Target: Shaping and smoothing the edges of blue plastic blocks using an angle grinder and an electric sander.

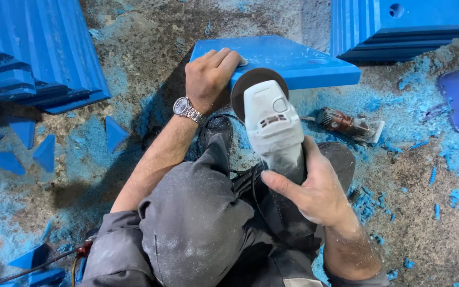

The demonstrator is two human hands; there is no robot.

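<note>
Grinder (272, 125) gripped in right hand (312, 188); left hand (208, 77) lies flat, open, on blue slab (293, 61).

stacked blue slabs (38, 53): far left of the fingers | second blue stack (405, 26): upper right | small power tool (349, 125): right, on floor | triangular offcuts (43, 151): left

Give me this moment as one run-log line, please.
left hand: pressing blue slab | right hand: gripping angle grinder | disc at slab edge
</note>
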